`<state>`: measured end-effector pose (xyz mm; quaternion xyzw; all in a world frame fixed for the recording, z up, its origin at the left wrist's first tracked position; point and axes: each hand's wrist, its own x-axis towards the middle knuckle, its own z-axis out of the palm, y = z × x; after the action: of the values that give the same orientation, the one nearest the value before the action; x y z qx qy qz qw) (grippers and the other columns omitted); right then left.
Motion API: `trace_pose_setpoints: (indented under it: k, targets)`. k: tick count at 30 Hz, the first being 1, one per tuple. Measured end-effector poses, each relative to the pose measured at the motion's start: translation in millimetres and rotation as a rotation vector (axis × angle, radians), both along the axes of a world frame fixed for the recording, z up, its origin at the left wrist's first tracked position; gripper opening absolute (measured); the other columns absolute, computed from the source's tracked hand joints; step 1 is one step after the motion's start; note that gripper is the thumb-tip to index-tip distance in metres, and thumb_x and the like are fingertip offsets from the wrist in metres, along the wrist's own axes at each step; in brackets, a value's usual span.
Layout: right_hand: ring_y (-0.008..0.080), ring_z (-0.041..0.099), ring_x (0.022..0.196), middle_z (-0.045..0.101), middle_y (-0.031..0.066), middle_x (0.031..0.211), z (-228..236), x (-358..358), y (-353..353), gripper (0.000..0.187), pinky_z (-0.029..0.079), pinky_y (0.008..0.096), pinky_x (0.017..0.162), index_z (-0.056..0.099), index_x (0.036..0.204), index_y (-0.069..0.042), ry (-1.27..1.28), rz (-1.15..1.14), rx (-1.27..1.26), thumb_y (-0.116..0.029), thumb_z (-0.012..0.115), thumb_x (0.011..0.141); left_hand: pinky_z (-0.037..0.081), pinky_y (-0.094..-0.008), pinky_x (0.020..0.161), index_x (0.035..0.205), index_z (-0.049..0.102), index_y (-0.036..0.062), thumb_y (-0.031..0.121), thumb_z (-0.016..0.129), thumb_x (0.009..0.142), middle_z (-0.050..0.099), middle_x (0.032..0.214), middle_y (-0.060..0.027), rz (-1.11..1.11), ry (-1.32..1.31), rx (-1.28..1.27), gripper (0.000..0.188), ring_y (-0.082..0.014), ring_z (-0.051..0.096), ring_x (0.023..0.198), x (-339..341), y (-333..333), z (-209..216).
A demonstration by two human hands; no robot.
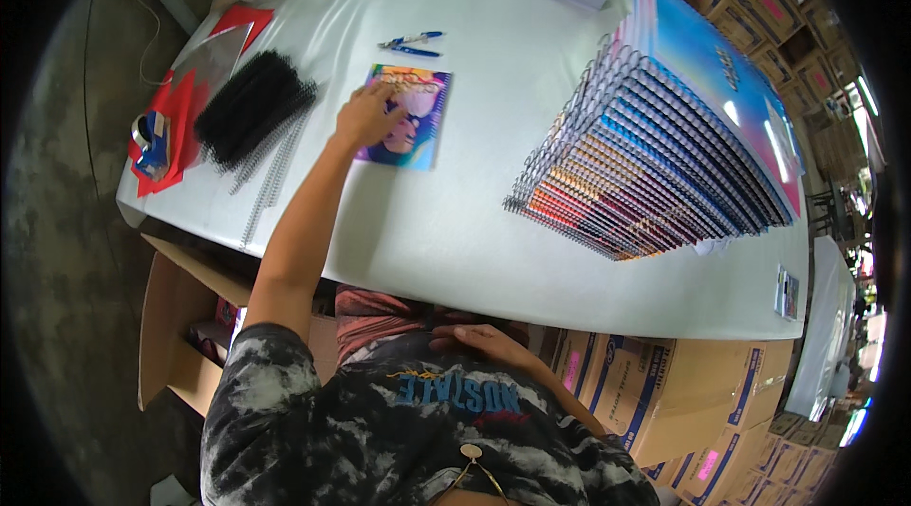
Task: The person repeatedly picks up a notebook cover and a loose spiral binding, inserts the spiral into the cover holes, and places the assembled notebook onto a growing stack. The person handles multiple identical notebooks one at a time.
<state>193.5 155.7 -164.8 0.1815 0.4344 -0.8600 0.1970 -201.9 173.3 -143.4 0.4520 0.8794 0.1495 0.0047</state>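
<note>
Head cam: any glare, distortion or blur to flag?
Head view: strong fisheye, the white table edge bows and corners vignette black; glare streaks on the top cover of the spiral notebook stack; left hand on the colourful cover looks sharp, rim detail is soft.

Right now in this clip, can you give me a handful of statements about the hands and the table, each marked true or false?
1. The left hand rests on the colourful booklet lying flat on the table. True.
2. The right hand holds the blue pliers. False: it lies against the person's lap, below the table edge; the pliers lie untouched beyond the booklet.
3. A fanned stack of spiral notebooks stands to the right of the booklet. True.
4. The black coils lie on top of the notebooks. False: they lie on the table's left part, beside the red sheets.
5. Cardboard boxes stand under the table. True.
</note>
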Motion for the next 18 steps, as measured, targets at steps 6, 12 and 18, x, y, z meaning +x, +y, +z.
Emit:
trace_pose_setpoints:
  k: [6, 12, 18]
  targets:
    - [0.0209, 0.047, 0.116, 0.047, 0.0165, 0.128, -11.2, -18.4, -4.5, 0.066, 0.035, 0.0314, 0.098, 0.03, 0.136, 0.001, 0.114, -0.035, -0.126, -0.047, 0.043, 0.092, 0.044, -0.0418, 0.088, 0.12, 0.054, 0.0101, 0.038, 0.062, 0.076, 0.05, 0.127, -0.0118, -0.019, -0.001, 0.007, 0.053, -0.0307, 0.051, 0.106, 168.1, -101.6, 30.9]
    - [0.0148, 0.052, 0.107, 0.055, 0.0071, 0.118, -7.3, -16.9, -10.4, 0.045, 0.043, 0.0302, 0.086, 0.047, 0.123, -0.004, -0.215, -0.27, 0.23, -0.033, 0.055, 0.09, 0.044, -0.0401, 0.079, 0.11, 0.059, 0.0053, 0.023, 0.068, 0.071, 0.058, 0.113, -0.0128, 0.029, -0.206, 0.068, 0.044, -0.0304, 0.055, 0.09, 202.3, -156.7, 53.8]
    - [0.0164, 0.059, 0.082, 0.064, 0.0111, 0.09, 66.8, -19.5, 24.3, 0.027, 0.046, 0.0313, 0.074, 0.058, 0.102, 0.003, 0.188, -0.049, 0.844, -0.019, 0.059, 0.087, 0.032, -0.0372, 0.099, 0.133, 0.035, 0.0007, 0.008, 0.059, 0.068, 0.048, 0.122, -0.0177, 0.049, -0.539, 0.583, 0.069, -0.0292, 0.044, 0.116, 156.2, -147.3, 84.9]
